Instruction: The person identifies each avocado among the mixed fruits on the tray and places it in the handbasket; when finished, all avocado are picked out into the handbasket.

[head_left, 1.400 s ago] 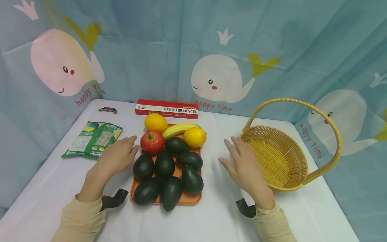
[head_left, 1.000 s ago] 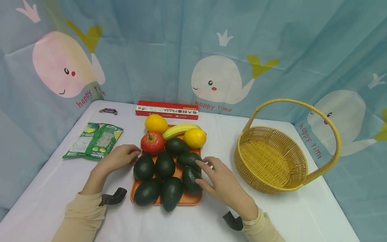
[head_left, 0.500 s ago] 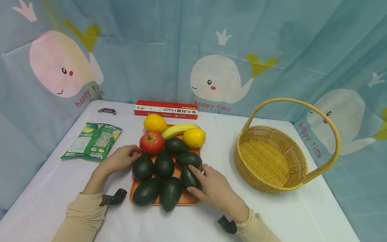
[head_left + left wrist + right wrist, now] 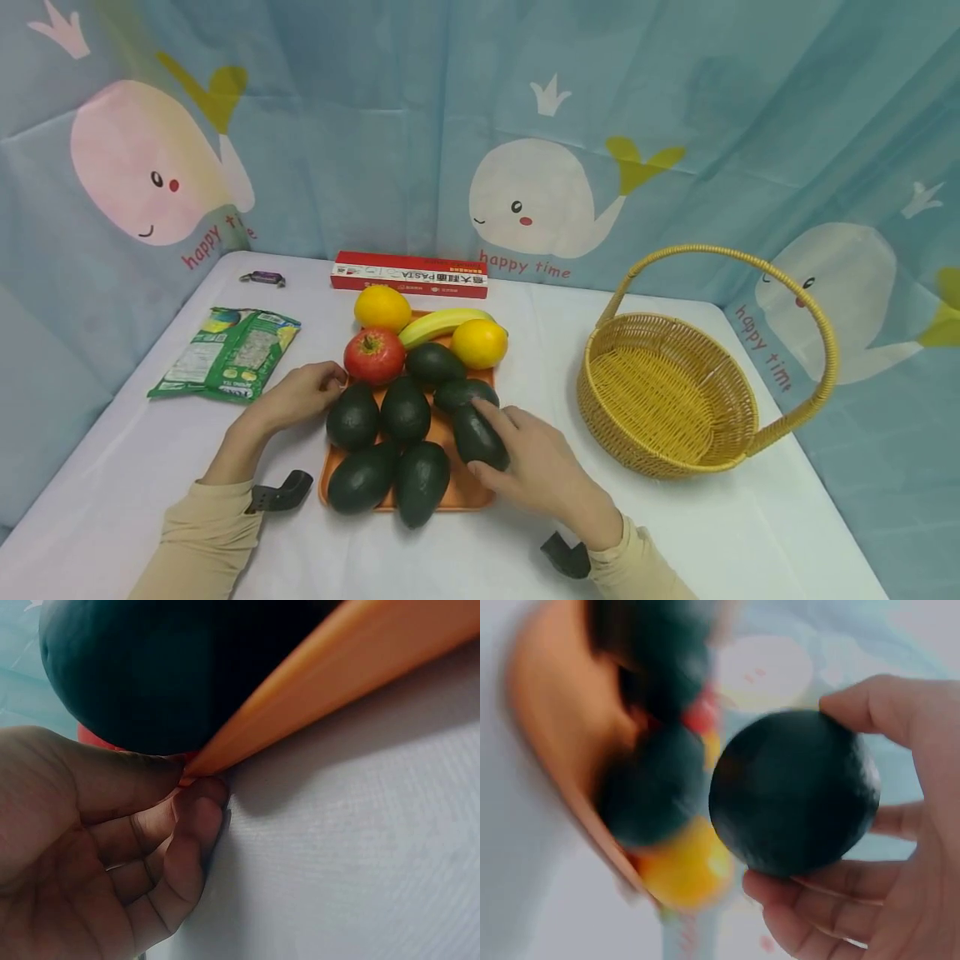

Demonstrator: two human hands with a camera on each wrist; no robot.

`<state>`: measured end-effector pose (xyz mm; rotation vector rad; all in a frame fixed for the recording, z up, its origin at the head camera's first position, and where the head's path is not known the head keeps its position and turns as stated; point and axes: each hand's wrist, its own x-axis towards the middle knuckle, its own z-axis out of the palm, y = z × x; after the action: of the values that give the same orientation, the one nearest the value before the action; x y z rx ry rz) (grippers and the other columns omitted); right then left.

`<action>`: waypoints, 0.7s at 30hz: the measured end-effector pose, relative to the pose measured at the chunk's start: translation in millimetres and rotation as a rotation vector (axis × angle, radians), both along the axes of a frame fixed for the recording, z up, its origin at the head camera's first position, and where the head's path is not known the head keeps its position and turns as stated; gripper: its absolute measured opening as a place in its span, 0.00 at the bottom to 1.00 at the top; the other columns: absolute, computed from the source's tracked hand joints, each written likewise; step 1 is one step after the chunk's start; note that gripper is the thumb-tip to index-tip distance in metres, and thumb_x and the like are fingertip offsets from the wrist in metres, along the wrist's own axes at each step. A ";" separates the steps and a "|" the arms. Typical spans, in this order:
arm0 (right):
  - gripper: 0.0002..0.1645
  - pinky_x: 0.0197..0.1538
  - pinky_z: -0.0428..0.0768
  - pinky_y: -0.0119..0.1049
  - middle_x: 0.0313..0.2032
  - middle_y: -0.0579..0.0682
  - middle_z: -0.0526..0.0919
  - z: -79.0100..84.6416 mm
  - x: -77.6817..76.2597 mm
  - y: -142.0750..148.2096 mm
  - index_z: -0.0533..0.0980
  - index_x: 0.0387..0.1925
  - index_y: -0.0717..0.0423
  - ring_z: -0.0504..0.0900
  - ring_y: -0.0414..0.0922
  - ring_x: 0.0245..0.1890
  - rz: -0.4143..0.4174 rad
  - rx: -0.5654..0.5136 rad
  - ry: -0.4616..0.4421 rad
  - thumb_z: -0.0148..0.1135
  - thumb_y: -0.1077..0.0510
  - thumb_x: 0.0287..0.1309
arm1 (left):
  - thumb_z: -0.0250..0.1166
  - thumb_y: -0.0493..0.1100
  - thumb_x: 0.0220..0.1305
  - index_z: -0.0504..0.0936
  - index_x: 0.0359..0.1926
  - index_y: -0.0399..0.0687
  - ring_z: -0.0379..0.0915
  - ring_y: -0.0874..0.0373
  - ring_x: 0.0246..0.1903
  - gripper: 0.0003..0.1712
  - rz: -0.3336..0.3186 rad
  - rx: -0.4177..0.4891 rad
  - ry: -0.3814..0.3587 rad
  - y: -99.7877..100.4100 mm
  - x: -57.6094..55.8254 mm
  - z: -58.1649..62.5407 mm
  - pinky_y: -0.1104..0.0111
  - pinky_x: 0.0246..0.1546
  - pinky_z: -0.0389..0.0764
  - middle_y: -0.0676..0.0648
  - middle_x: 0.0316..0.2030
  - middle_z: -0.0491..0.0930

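My right hand [image 4: 536,462] grips a dark green avocado [image 4: 477,439] at the right side of the orange tray [image 4: 468,497]. In the right wrist view, thumb and fingers curl round that avocado [image 4: 791,791], and the tray behind it is blurred. My left hand [image 4: 298,395] is at the tray's left edge. Its thumb and fingertips pinch the tray's rim [image 4: 300,682] in the left wrist view. Several more avocados [image 4: 363,477] lie on the tray, with a red pomegranate [image 4: 374,355], a banana [image 4: 447,323] and two yellow lemons [image 4: 478,343] behind them.
A yellow wicker basket [image 4: 592,392] with a tall handle stands on the right. On the left lie a green snack bag [image 4: 228,354] and a purple wrapped candy [image 4: 262,278]. Behind the tray is a red pasta box [image 4: 409,275], close to the curtain [image 4: 420,167].
My right hand has come from beside the basket to the tray and taken hold of an avocado, which has shifted slightly. My left hand has moved onto the tray's left rim.
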<state>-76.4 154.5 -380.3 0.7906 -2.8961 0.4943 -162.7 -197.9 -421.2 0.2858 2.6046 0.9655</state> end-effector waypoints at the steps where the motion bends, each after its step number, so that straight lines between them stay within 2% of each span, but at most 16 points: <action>1: 0.45 0.45 0.80 0.37 0.49 0.48 0.82 7.2 -1.4 5.6 0.63 0.70 0.48 0.80 0.41 0.42 -0.037 -0.035 0.023 0.67 0.40 0.53 | 0.54 0.37 0.65 0.75 0.49 0.33 0.69 0.55 0.31 0.14 0.000 -0.001 0.000 0.0 0.4 0.3 0.66 0.32 0.70 0.46 0.30 0.75; 4: 0.45 0.49 0.80 0.46 0.52 0.54 0.81 28.7 -7.5 28.9 0.64 0.67 0.54 0.81 0.48 0.47 -0.170 -0.143 0.081 0.70 0.44 0.52 | 0.55 0.38 0.66 0.75 0.49 0.33 0.69 0.55 0.31 0.15 -0.002 -0.004 -0.001 -0.1 1.2 0.7 0.67 0.32 0.70 0.46 0.30 0.74; 7: 0.42 0.50 0.78 0.54 0.54 0.60 0.78 42.2 -16.2 57.6 0.64 0.65 0.57 0.79 0.55 0.50 -0.310 -0.213 0.132 0.69 0.49 0.53 | 0.55 0.38 0.66 0.75 0.49 0.32 0.69 0.55 0.31 0.15 -0.008 -0.003 0.001 -0.5 1.7 1.1 0.66 0.31 0.69 0.46 0.30 0.74; 9: 0.39 0.51 0.75 0.58 0.54 0.64 0.77 46.3 -21.9 77.1 0.65 0.65 0.58 0.77 0.59 0.52 -0.404 -0.231 0.163 0.68 0.51 0.54 | 0.55 0.38 0.66 0.75 0.49 0.32 0.69 0.55 0.31 0.15 -0.009 -0.003 0.004 -0.8 1.4 1.2 0.66 0.31 0.69 0.46 0.30 0.74; 11: 0.38 0.52 0.73 0.60 0.56 0.66 0.75 47.4 -26.4 94.2 0.65 0.66 0.57 0.74 0.63 0.55 -0.499 -0.201 0.173 0.66 0.52 0.56 | 0.55 0.38 0.66 0.75 0.49 0.32 0.68 0.55 0.31 0.15 -0.013 -0.004 0.010 -1.2 0.9 0.9 0.66 0.31 0.69 0.45 0.30 0.74; 15: 0.39 0.45 0.74 0.61 0.54 0.70 0.76 45.4 -32.1 116.0 0.64 0.67 0.57 0.75 0.68 0.51 -0.612 -0.057 0.083 0.64 0.50 0.57 | 0.55 0.37 0.65 0.75 0.49 0.33 0.69 0.55 0.31 0.14 -0.009 -0.007 0.006 -0.4 0.7 1.1 0.66 0.32 0.70 0.45 0.30 0.74; 18: 0.41 0.40 0.76 0.58 0.52 0.72 0.77 41.3 -35.9 124.6 0.63 0.67 0.61 0.78 0.68 0.46 -0.636 0.041 -0.037 0.64 0.48 0.56 | 0.55 0.37 0.66 0.75 0.48 0.33 0.69 0.55 0.32 0.14 -0.005 -0.008 -0.003 0.1 0.9 1.7 0.67 0.32 0.70 0.45 0.30 0.74; 21: 0.43 0.39 0.77 0.56 0.51 0.72 0.78 34.3 -39.4 129.8 0.62 0.67 0.64 0.80 0.66 0.43 -0.622 0.102 -0.150 0.65 0.48 0.56 | 0.54 0.37 0.66 0.75 0.49 0.33 0.69 0.54 0.32 0.14 -0.005 -0.012 0.000 0.7 1.1 1.1 0.67 0.32 0.70 0.45 0.30 0.74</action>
<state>-115.8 284.3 -346.0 -0.1683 -3.0907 0.3434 -161.6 -197.2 -420.1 0.2895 2.6076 0.9473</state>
